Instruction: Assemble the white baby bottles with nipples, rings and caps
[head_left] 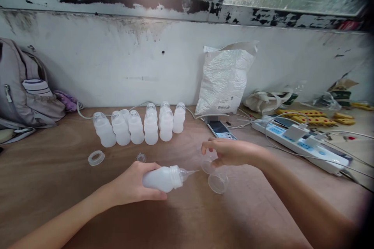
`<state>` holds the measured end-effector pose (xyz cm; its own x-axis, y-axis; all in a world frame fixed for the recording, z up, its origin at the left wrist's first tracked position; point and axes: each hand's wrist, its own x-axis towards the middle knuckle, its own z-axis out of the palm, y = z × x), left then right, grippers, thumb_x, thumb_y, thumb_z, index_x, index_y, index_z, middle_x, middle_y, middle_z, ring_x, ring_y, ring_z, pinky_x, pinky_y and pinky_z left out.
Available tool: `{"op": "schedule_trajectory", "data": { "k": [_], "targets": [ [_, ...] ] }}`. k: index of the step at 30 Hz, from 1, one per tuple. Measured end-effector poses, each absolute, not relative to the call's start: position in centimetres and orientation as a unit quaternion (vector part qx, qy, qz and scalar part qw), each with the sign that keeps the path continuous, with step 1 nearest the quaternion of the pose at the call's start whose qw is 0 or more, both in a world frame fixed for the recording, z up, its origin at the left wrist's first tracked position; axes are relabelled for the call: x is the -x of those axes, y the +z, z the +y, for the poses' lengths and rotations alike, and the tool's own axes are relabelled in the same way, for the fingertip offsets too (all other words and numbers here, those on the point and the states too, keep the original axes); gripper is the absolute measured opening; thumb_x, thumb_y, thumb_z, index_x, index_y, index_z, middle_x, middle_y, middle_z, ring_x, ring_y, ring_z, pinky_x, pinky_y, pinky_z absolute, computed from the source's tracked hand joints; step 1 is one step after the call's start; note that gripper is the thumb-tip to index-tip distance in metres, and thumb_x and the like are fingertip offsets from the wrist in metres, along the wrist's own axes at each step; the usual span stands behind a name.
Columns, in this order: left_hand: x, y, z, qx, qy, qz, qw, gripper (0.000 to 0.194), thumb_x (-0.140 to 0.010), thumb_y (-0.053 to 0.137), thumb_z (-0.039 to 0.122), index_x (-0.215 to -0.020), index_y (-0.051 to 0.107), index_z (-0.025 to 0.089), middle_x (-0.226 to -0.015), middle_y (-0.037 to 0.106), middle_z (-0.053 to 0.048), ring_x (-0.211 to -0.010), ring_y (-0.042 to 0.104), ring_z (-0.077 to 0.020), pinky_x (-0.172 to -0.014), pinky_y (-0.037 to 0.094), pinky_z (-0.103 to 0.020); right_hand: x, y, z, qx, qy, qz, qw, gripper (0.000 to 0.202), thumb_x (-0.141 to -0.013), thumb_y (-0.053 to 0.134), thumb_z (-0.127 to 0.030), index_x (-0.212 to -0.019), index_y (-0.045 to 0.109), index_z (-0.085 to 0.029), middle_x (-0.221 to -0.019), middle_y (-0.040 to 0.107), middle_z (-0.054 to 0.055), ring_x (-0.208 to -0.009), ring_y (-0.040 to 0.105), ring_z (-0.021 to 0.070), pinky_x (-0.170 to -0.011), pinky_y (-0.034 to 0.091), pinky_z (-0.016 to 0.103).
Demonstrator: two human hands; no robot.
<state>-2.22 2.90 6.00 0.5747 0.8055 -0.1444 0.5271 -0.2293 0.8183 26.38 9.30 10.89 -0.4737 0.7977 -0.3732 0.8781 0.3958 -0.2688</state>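
Note:
My left hand (137, 184) is wrapped round a white baby bottle (160, 179), tilted onto its side with the neck to the right. A clear teat (184, 174) with a long thin tip sits in the bottle's mouth. To the right, my right hand (226, 152) has its fingers and thumb curled round a clear cap (207, 166). Another clear cap (218, 183) lies on the table just below it. A white ring (96, 158) rests at the left, and a loose clear teat (140, 157) lies behind my left hand.
Several capped white bottles (151, 128) stand toward the wall. A silvery mailer bag (224, 79) leans there, with a phone (222, 129) before it. A power strip (304, 148) with cables and yellow pieces (309, 116) are at right. A backpack (26, 85) sits at left.

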Motion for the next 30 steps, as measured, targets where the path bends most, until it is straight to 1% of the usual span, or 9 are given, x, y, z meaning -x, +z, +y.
{"op": "schedule_trajectory", "data": {
  "k": [2, 4, 6, 8, 10, 14, 18, 21, 30],
  "targets": [
    [2.2, 5.8, 3.1, -0.715, 0.179, 0.431, 0.521, 0.037, -0.066, 0.067, 0.043, -0.093, 0.060, 0.019, -0.077, 0.058, 0.002, -0.066, 0.053, -0.0126, -0.054, 0.039, -0.020, -26.4, 10.6, 9.7, -0.493, -0.227, 0.835, 0.096, 0.023, -0.069, 0.057, -0.020, -0.093, 0.060, -0.022, -0.087, 0.058, 0.005, -0.067, 0.055, 0.0165, -0.055, 0.037, 0.025],
    [2.3, 5.6, 3.3, -0.679, 0.212, 0.424, 0.561, 0.036, -0.065, 0.068, 0.041, -0.091, 0.061, 0.016, -0.077, 0.055, 0.001, -0.068, 0.051, -0.0121, -0.057, 0.039, -0.020, -26.0, 10.4, 10.1, -0.497, -0.234, 0.833, 0.065, 0.015, -0.077, 0.050, -0.025, -0.085, 0.061, -0.019, -0.077, 0.060, 0.005, -0.059, 0.055, 0.0145, -0.052, 0.036, 0.025],
    [2.3, 5.5, 3.4, -0.648, 0.228, 0.421, 0.592, 0.035, -0.067, 0.066, 0.041, -0.090, 0.060, 0.015, -0.076, 0.054, 0.001, -0.069, 0.051, -0.0125, -0.058, 0.039, -0.021, -25.5, 10.4, 10.3, -0.508, -0.248, 0.825, 0.023, 0.024, -0.083, 0.042, -0.033, -0.077, 0.058, -0.016, -0.067, 0.059, 0.004, -0.050, 0.052, 0.0126, -0.048, 0.035, 0.024],
    [2.4, 5.4, 3.5, -0.617, 0.228, 0.425, 0.622, 0.035, -0.069, 0.064, 0.043, -0.090, 0.059, 0.015, -0.074, 0.055, 0.000, -0.067, 0.052, -0.0130, -0.057, 0.040, -0.022, -25.1, 10.3, 10.4, -0.504, -0.280, 0.817, -0.019, 0.033, -0.086, 0.037, -0.039, -0.071, 0.055, -0.016, -0.064, 0.059, 0.004, -0.045, 0.050, 0.0109, -0.046, 0.035, 0.024],
    [2.5, 5.2, 3.5, -0.595, 0.235, 0.426, 0.640, 0.036, -0.069, 0.063, 0.044, -0.090, 0.058, 0.015, -0.075, 0.055, -0.001, -0.066, 0.053, -0.0132, -0.057, 0.042, -0.023, -24.7, 10.3, 10.5, -0.491, -0.316, 0.809, -0.067, 0.038, -0.086, 0.035, -0.045, -0.071, 0.053, -0.015, -0.063, 0.059, 0.003, -0.044, 0.049, 0.0098, -0.045, 0.035, 0.023],
    [2.5, 4.4, 3.6, -0.577, 0.267, 0.411, 0.653, 0.046, -0.066, 0.065, 0.043, -0.103, 0.054, 0.018, -0.082, 0.056, -0.002, -0.066, 0.053, -0.0130, -0.057, 0.046, -0.025, -24.1, 10.2, 10.5, -0.506, -0.352, 0.771, -0.160, 0.047, -0.086, 0.031, -0.053, -0.070, 0.052, -0.014, -0.053, 0.054, 0.000, -0.038, 0.043, 0.0075, -0.041, 0.031, 0.021],
    [2.4, 4.1, 3.6, -0.572, 0.270, 0.413, 0.656, 0.044, -0.069, 0.064, 0.041, -0.104, 0.054, 0.017, -0.080, 0.055, -0.001, -0.064, 0.054, -0.0119, -0.057, 0.046, -0.024, -23.3, 10.2, 9.8, -0.510, -0.355, 0.750, -0.227, 0.049, -0.085, 0.031, -0.055, -0.064, 0.050, -0.015, -0.049, 0.051, -0.001, -0.039, 0.041, 0.0073, -0.042, 0.031, 0.020],
    [2.3, 4.1, 3.6, -0.560, 0.279, 0.421, 0.657, 0.045, -0.069, 0.064, 0.042, -0.104, 0.053, 0.017, -0.080, 0.056, -0.001, -0.065, 0.055, -0.0129, -0.057, 0.046, -0.025, -22.4, 10.3, 8.9, -0.481, -0.351, 0.765, -0.243, 0.048, -0.086, 0.030, -0.053, -0.061, 0.047, -0.016, -0.049, 0.050, -0.002, -0.042, 0.043, 0.0082, -0.044, 0.033, 0.020],
    [2.0, 4.7, 3.4, -0.555, 0.271, 0.429, 0.659, 0.043, -0.068, 0.064, 0.042, -0.100, 0.053, 0.016, -0.081, 0.058, -0.002, -0.062, 0.057, -0.0132, -0.057, 0.047, -0.025, -19.8, 8.5, 7.3, -0.473, -0.162, 0.836, -0.227, 0.045, -0.091, 0.025, -0.041, -0.054, 0.039, -0.018, -0.047, 0.042, -0.003, -0.044, 0.038, 0.0091, -0.048, 0.024, 0.023]
  ]
}}
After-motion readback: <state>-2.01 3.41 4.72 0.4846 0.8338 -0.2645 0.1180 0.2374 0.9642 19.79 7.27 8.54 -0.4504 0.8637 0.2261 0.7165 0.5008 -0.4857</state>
